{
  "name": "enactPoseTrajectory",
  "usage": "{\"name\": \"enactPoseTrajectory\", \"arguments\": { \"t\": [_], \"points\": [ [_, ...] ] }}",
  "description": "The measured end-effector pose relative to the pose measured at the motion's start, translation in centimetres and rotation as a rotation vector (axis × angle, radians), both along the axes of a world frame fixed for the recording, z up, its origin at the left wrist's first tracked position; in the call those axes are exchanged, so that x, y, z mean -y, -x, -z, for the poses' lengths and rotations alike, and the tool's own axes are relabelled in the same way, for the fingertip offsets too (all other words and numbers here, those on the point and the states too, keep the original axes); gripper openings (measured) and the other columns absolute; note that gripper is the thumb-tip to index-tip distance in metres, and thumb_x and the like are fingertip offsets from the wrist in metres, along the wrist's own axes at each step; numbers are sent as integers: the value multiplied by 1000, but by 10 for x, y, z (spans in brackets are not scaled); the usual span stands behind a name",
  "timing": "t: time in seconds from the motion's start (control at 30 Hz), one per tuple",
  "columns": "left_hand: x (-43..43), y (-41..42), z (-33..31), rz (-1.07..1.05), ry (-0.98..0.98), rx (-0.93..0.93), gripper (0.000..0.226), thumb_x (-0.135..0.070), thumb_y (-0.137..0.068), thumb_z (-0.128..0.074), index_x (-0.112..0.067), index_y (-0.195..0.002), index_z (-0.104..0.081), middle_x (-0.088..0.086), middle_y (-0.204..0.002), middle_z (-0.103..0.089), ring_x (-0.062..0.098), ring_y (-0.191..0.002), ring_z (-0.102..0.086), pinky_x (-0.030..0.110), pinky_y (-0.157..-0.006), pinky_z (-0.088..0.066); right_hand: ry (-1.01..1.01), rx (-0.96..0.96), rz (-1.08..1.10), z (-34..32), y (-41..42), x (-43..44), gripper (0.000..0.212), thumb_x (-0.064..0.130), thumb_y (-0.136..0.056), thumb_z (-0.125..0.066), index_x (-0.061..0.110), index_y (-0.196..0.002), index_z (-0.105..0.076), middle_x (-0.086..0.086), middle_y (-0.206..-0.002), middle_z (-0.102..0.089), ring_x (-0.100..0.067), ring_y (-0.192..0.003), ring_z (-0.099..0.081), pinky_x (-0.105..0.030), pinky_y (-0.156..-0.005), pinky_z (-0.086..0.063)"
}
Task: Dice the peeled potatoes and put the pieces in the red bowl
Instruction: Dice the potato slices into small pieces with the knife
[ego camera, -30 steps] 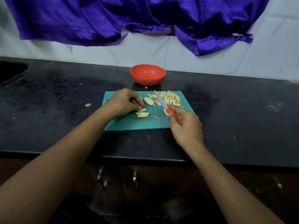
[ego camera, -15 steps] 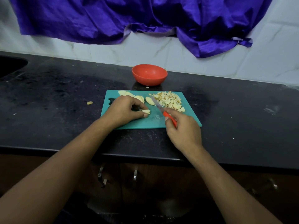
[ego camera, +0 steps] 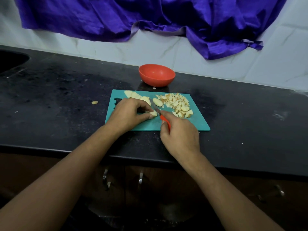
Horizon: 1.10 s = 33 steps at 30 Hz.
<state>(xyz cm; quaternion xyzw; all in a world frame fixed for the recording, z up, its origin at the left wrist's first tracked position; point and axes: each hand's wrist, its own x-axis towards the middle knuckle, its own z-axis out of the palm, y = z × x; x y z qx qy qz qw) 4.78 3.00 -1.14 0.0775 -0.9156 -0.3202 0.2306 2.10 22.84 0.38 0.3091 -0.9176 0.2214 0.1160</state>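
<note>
On the black counter lies a teal cutting board (ego camera: pixel 191 125). My left hand (ego camera: pixel 129 115) pinches a small potato piece (ego camera: pixel 153 113) against the board. My right hand (ego camera: pixel 180 136) grips a knife (ego camera: pixel 155 107) by its red handle, and the blade meets the board just right of that piece. A pile of diced potato (ego camera: pixel 177 104) covers the board's far right part. Larger potato slices (ego camera: pixel 135 95) lie at the board's far left, and one wedge (ego camera: pixel 157 102) sits beside the pile. The red bowl (ego camera: pixel 156 75) stands behind the board and looks empty.
A stray potato bit (ego camera: pixel 94 102) lies on the counter left of the board; another speck (ego camera: pixel 154 88) sits in front of the bowl. A dark sink (ego camera: pixel 10 61) opens at the far left. Purple cloth (ego camera: pixel 150 15) hangs on the white tiled wall.
My left hand slid back toward me with a potato piece, uncovering the slices at the board's far left. The knife came down from a raised angle to the board beside that piece.
</note>
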Motion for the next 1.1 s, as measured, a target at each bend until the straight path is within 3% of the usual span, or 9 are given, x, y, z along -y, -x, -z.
{"name": "enactPoseTrajectory", "arguments": {
  "t": [0.17, 0.5, 0.6, 0.7, 0.8, 0.87, 1.0, 1.1],
  "points": [
    [0, 3, 2, -47, -3, 13, 10, -39, -79, -86, -38, -87, -79, -19, -86, -75, 2, -86, -67, 39, -83, -58, -81, -48, -6, 1, -3, 8, 46, 35, -104, -44, 37, -150, -46, 5, -80, -66, -14, -68, -58, -33, -61, -48],
    [1, 6, 5, -65, 44, 6, 12, -44, -80, -84, -38, -89, -80, -21, -88, -75, 3, -87, -68, 38, -83, -58, -229, -107, -79, 3, -5, 3, 48, 31, -105, -41, 30, -153, -43, 5, -76, -52, -18, -72, -59, -35, -63, -47],
    [1, 6, 5, -69, 49, -1, 12, -45, -80, -83, -39, -89, -80, -21, -90, -75, 3, -88, -68, 39, -83, -58, -200, -89, -88, 1, -2, -9, 46, 33, -104, -43, 34, -150, -49, 6, -79, -61, -13, -70, -56, -33, -62, -44],
    [0, 4, 4, -71, 47, 3, 12, -45, -80, -84, -39, -91, -80, -21, -89, -75, 3, -86, -67, 39, -81, -58, -23, 50, -63, -4, 6, -18, 41, 34, -102, -50, 40, -142, -57, 11, -83, -66, -8, -62, -50, -27, -59, -37],
    [-1, 3, 3, -80, 48, 2, 12, -43, -80, -84, -37, -90, -80, -20, -87, -75, 4, -85, -67, 40, -81, -58, 100, 37, -47, -6, 7, -15, 40, 34, -102, -52, 39, -141, -59, 9, -83, -70, -7, -58, -51, -29, -57, -42],
    [-2, 3, 2, -74, 43, 1, 11, -41, -80, -85, -36, -89, -80, -20, -86, -75, 4, -85, -67, 40, -81, -58, 88, 6, -61, -5, 3, -7, 41, 34, -102, -51, 37, -142, -58, 7, -86, -72, -7, -61, -51, -30, -60, -43],
    [-3, -1, 1, -51, 35, -20, 8, -37, -80, -86, -35, -86, -80, -22, -86, -74, 0, -86, -68, 38, -85, -58, 16, -22, -74, 2, -7, 3, 43, 35, -104, -47, 37, -146, -53, 8, -70, -62, -8, -58, -54, -34, -59, -52],
    [-6, -3, -1, -46, 45, -30, 7, -33, -81, -86, -33, -86, -81, -29, -80, -67, -3, -85, -67, 35, -87, -57, -50, -66, -70, 5, -9, 4, 44, 33, -104, -45, 35, -148, -51, 9, -68, -60, -9, -57, -54, -32, -54, -47]
  ]
}}
